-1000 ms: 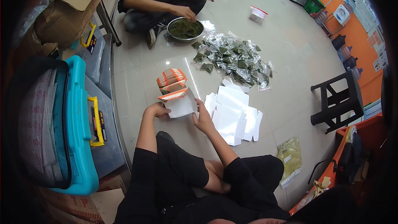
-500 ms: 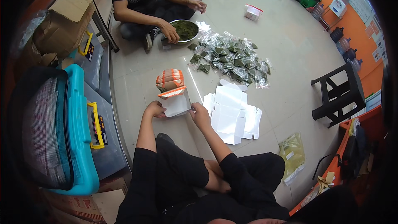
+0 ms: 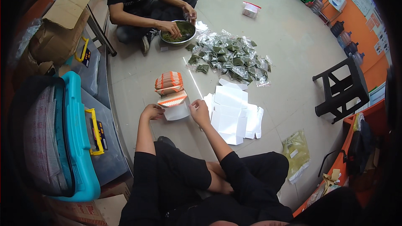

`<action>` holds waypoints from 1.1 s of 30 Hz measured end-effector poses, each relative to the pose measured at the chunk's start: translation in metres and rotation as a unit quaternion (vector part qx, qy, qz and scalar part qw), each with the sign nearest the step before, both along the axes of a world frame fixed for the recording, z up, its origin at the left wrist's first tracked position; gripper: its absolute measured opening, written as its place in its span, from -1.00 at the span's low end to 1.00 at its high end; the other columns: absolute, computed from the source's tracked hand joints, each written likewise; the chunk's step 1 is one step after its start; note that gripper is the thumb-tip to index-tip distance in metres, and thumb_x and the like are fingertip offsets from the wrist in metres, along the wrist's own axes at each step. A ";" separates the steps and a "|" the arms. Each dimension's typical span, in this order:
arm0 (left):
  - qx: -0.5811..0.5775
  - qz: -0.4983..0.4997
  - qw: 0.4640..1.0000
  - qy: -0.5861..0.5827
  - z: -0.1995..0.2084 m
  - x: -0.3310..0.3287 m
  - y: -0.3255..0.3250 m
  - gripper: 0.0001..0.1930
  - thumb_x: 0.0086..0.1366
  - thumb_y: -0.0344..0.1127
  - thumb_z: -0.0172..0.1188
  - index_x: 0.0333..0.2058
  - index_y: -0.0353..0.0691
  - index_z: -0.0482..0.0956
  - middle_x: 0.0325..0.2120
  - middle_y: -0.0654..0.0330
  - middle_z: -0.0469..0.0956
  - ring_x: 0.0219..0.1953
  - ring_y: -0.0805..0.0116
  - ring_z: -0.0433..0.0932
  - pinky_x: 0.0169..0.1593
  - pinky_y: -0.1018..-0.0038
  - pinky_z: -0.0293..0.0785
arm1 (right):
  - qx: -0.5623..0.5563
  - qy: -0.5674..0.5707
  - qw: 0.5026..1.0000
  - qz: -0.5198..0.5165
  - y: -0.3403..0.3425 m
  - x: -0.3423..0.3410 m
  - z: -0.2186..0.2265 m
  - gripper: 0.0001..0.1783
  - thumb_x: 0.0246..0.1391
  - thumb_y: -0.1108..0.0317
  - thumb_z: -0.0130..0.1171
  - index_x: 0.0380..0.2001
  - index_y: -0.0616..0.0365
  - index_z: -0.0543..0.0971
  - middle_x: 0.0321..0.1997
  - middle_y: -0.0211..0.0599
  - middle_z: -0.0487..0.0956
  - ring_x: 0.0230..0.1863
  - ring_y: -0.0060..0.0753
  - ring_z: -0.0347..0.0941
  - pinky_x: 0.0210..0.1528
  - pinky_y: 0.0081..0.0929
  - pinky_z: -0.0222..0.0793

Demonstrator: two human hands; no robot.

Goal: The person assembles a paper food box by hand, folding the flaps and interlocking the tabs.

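Note:
A box with a white inside lies before me, with an orange-and-white patterned panel at its far side. My left hand is at the box's left edge, fingers stretched toward it, with no clear grip. Curled at the right edge, the fingers of my right hand seem to pinch the white side; the contact is small and partly hidden. Just behind stands a row of orange-patterned folded boxes, packed tightly together. To the right of my right hand lie flat white box blanks, overlapping on the floor.
Beyond the blanks is a pile of clear packets with green contents. A co-worker's hand is in a metal bowl of green stuff. Plastic bins line my left; a black stool and yellowish bag are right.
The patterned panel has tilted so more of its face shows. My left fingers have loosened from the box's edge, and my right hand has shifted slightly. The co-worker's hands moved over the bowl.

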State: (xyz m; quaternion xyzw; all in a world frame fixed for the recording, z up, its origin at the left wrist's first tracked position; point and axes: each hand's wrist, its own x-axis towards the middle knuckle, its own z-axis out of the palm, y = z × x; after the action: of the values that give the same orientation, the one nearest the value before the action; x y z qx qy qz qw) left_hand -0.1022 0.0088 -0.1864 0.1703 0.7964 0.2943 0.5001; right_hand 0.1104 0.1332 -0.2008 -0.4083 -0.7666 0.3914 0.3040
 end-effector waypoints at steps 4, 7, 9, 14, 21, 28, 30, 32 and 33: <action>0.030 0.023 0.999 0.012 -0.001 -0.002 0.001 -0.64 0.12 -0.15 0.29 -0.19 -0.23 0.48 -0.35 0.15 0.62 -0.39 0.36 0.63 -0.36 0.44 0.43 | -0.043 0.036 0.998 -0.013 0.005 -0.004 -0.015 -0.80 -0.02 0.29 0.21 -0.43 0.21 0.53 -0.42 -0.13 0.52 -0.32 -0.23 0.47 -0.29 -0.39 0.35; 0.004 0.019 1.000 0.019 0.003 0.006 0.009 -0.74 0.20 -0.29 0.16 -0.14 -0.24 0.51 -0.37 0.16 0.62 -0.46 0.33 0.63 -0.43 0.54 0.49 | -0.064 0.059 0.996 -0.009 0.009 -0.001 -0.025 -0.80 -0.02 0.30 0.22 -0.42 0.23 0.55 -0.46 -0.19 0.54 -0.42 -0.35 0.50 -0.38 -0.44 0.37; 0.000 0.034 0.999 0.027 0.003 0.009 0.012 -0.76 0.22 -0.33 0.12 -0.15 -0.25 0.52 -0.39 0.14 0.62 -0.48 0.32 0.63 -0.45 0.52 0.49 | -0.130 0.055 0.990 -0.009 0.013 0.002 -0.027 -0.76 -0.01 0.26 0.22 -0.40 0.24 0.56 -0.51 -0.24 0.55 -0.55 -0.46 0.48 -0.47 -0.49 0.36; 0.000 0.040 0.998 0.044 -0.007 -0.002 0.008 -0.79 0.20 -0.34 0.10 -0.21 -0.27 0.55 -0.46 0.15 0.61 -0.51 0.35 0.61 -0.49 0.47 0.48 | -0.147 0.010 0.989 -0.018 0.010 0.002 -0.021 -0.72 0.01 0.16 0.21 -0.38 0.19 0.58 -0.53 -0.24 0.57 -0.55 -0.41 0.50 -0.44 -0.47 0.40; -0.158 -0.200 0.967 0.021 0.045 0.059 0.011 -0.50 0.28 0.09 -0.03 -0.36 -0.31 0.60 -0.49 0.16 0.62 -0.52 0.37 0.57 -0.39 0.49 0.49 | -0.084 -0.287 0.943 0.147 0.041 0.111 0.036 -0.59 -0.03 -0.02 0.14 -0.32 0.11 0.59 -0.28 -0.07 0.60 -0.20 -0.07 0.53 -0.12 -0.22 0.41; 0.045 -0.367 0.920 0.133 0.002 0.195 0.073 -0.10 0.12 0.18 0.14 0.19 -0.49 0.11 0.08 -0.17 0.31 0.03 0.07 0.41 0.06 0.29 0.35 | -0.125 -0.511 0.848 0.071 0.072 0.206 0.051 -0.36 -0.01 -0.13 0.08 -0.13 0.27 0.52 0.02 0.02 0.48 0.02 -0.04 0.43 0.04 -0.21 0.35; -0.002 -0.289 0.910 0.297 -0.024 0.215 0.087 0.07 0.09 0.18 0.15 0.25 -0.50 -0.24 0.26 -0.17 -0.12 0.23 -0.05 0.07 0.22 0.18 0.09 | -0.156 -0.494 0.855 0.038 0.080 0.210 0.029 -0.23 0.01 -0.16 0.05 -0.02 0.41 0.41 0.11 0.12 0.38 0.11 0.01 0.34 0.10 -0.23 0.31; -0.002 -0.299 0.913 0.278 -0.035 0.237 0.098 0.06 0.10 0.15 0.15 0.25 -0.49 -0.25 0.26 -0.14 -0.18 0.25 -0.08 -0.04 0.25 0.12 -0.02 | -0.200 -0.492 0.847 0.032 0.096 0.227 -0.003 -0.17 0.00 -0.15 0.06 0.07 0.45 0.32 0.16 0.17 0.30 0.22 0.10 0.20 0.17 -0.21 0.23; -0.012 -0.292 0.920 0.263 -0.039 0.242 0.100 0.05 0.10 0.13 0.14 0.25 -0.48 -0.26 0.27 -0.10 -0.23 0.27 -0.12 -0.15 0.28 0.07 -0.13 | -0.202 -0.489 0.848 0.028 0.097 0.228 -0.009 -0.17 0.00 -0.15 0.06 0.07 0.45 0.32 0.16 0.17 0.30 0.22 0.10 0.20 0.17 -0.21 0.23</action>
State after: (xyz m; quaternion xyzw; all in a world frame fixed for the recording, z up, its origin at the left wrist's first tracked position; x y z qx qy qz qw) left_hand 0.1395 0.1090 -0.2250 0.4602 0.8177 0.0706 0.3385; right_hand 0.3386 0.2303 -0.2097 -0.5772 -0.7313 0.2960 -0.2105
